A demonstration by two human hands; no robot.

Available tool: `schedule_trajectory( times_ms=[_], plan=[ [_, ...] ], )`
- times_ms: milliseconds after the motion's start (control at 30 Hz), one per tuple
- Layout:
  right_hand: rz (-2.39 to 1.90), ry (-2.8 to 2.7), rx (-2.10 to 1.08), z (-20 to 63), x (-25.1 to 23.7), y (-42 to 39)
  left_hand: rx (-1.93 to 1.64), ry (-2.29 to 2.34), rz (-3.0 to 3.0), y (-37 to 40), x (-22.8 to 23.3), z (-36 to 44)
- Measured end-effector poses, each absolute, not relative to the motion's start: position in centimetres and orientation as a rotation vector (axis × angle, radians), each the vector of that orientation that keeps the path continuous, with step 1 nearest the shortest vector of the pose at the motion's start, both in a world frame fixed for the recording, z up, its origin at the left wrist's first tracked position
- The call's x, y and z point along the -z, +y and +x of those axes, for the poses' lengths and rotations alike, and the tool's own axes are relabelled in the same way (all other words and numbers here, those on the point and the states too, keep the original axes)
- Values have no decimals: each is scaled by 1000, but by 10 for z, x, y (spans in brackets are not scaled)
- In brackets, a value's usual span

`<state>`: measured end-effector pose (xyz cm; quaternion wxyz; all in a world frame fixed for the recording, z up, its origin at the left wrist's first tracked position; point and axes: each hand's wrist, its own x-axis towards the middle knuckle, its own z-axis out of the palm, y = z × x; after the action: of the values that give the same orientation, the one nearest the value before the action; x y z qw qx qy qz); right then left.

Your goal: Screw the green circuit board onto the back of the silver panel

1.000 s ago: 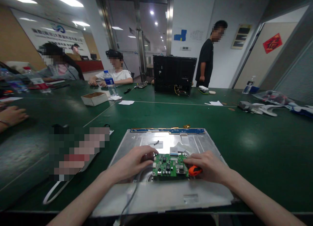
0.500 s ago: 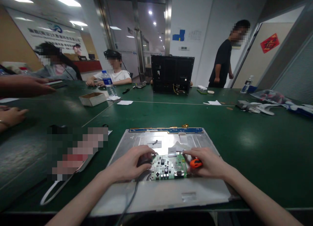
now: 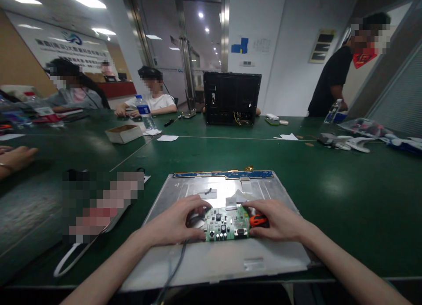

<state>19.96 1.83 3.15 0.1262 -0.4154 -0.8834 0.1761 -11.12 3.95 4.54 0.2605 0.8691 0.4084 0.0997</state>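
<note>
A green circuit board (image 3: pixel 227 223) lies on the back of a flat metal display panel (image 3: pixel 194 256). My left hand (image 3: pixel 184 219) holds the board's left edge, thumb at the front corner and fingers at the rear. At the right edge, my right hand (image 3: pixel 277 219) grips it the same way, fingertips behind and thumb in front. An orange and black tool handle (image 3: pixel 258 220), which looks like a screwdriver's, shows inside the curl of my right hand; its far end is hidden. A flat ribbon cable (image 3: pixel 231 203) meets the board's rear edge. Small screws (image 3: pixel 208 191) rest on the panel.
A blue circuit strip (image 3: pixel 224 175) runs along the panel's far edge. A dark cable (image 3: pixel 176 270) hangs over the near edge. Farther off are a cardboard box (image 3: pixel 123 134), a water bottle (image 3: pixel 144 109) and a black monitor (image 3: pixel 232 98). Other people are around the table.
My right thumb has come to the board's front right corner, and the tool handle has shifted left with that hand. A co-worker's arm has left the left side; a standing person has moved right.
</note>
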Motion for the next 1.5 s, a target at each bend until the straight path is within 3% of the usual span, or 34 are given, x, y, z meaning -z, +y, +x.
schedule_trajectory(
  times_ms=[700,1033,1267,1500],
  plan=[
    [-1189,-2584,-536,202,-34,21,-251,1100,2371,39,-47,-110],
    [-1042,-2139,-458,213,-62,29,-332,1203,2318,43,-50,-118],
    [-926,-1456,-1113,195,-77,45,-303,1380,2449,63,-63,-120],
    [-998,-1301,-1529,174,-51,80,-71,1487,2565,97,-53,-93]
  ],
)
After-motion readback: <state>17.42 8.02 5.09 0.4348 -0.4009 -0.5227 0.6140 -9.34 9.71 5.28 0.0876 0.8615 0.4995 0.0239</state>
